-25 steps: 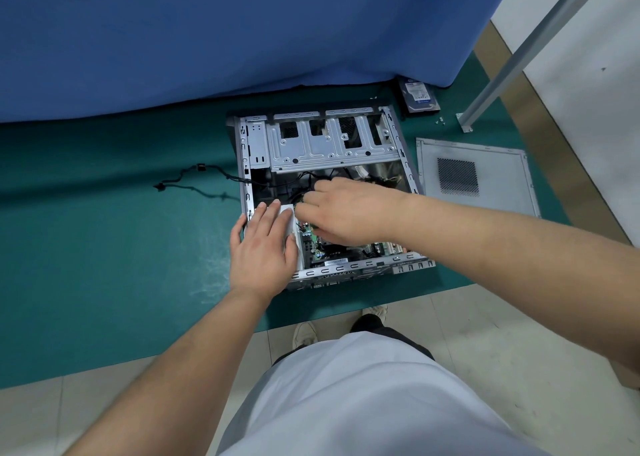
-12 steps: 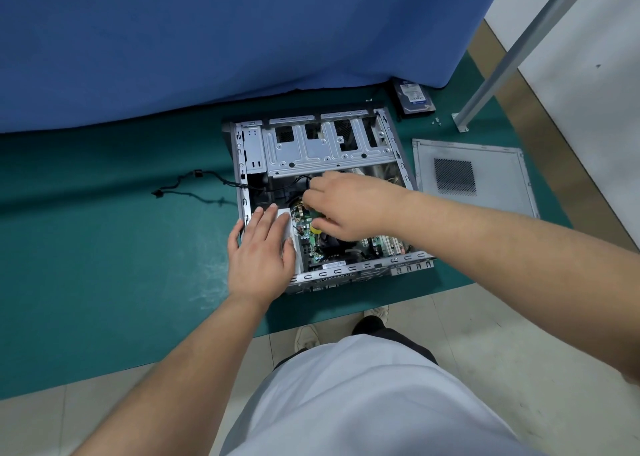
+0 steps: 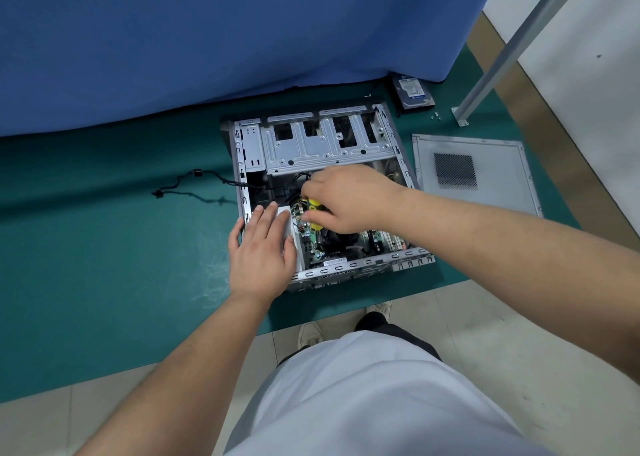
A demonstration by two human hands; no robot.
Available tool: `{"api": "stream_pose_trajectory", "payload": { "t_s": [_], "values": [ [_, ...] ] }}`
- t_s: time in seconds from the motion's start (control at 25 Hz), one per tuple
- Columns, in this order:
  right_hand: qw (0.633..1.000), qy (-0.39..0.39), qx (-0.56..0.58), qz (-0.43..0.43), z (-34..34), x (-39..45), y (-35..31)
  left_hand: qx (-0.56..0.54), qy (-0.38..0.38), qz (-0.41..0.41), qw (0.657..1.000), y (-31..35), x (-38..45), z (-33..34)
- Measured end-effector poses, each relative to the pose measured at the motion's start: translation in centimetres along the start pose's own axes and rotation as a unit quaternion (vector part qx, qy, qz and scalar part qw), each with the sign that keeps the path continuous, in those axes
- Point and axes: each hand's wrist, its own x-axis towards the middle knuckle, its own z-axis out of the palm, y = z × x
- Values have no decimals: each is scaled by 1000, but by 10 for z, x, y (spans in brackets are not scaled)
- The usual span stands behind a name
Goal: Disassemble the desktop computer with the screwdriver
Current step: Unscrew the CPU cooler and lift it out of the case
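The open grey computer case lies on its side on the green mat, its motherboard exposed at the near end. My left hand rests flat on the case's near-left corner, over a pale metal box. My right hand reaches into the case from the right and is closed around the yellow-handled screwdriver, which points down toward the board. The screwdriver tip is hidden.
The removed side panel lies flat to the right of the case. A hard drive and loose screws sit at the back right by a metal post. A black cable trails left. A blue curtain hangs behind.
My right hand has shifted slightly toward the middle of the case and turned, so the yellow screwdriver handle now shows. My left hand has stayed on the case corner.
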Motion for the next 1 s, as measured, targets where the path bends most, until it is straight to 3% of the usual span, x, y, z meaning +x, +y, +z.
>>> {"api": "stream_pose_trajectory", "payload": {
  "t_s": [0.08,0.12,0.2,0.28,0.32,0.52,0.6,0.68,0.72,0.8,0.92,1.0],
  "values": [
    [992,21,-50,117,2,4,-11,0,-1,-1,1000,0,0,0],
    [989,31,-58,131,4,6,-13,0,-1,-1,1000,0,0,0],
    [997,53,-39,45,6,7,-7,-1,-3,-2,1000,0,0,0],
    [995,11,5,-98,-1,2,3,0,-5,-4,1000,0,0,0],
    [993,-9,31,-115,-4,-1,5,0,-5,-5,1000,-1,0,0],
    [988,29,-42,144,3,1,-12,-6,2,-1,1000,0,0,0],
    [995,51,-46,74,7,2,-10,-7,3,-1,1000,0,0,0],
    [993,34,-44,-105,4,-2,-4,-5,1,-1,1000,0,0,1],
    [989,17,-35,-145,2,-4,-1,-5,0,-1,1000,0,0,1],
    [997,2,-3,-78,-2,-5,-2,-3,-1,0,1000,0,0,1],
    [992,25,-79,93,3,2,-17,-6,-1,2,1000,0,0,1],
    [995,8,-68,70,3,6,-16,-9,5,1,1000,0,0,1]
  ]
}}
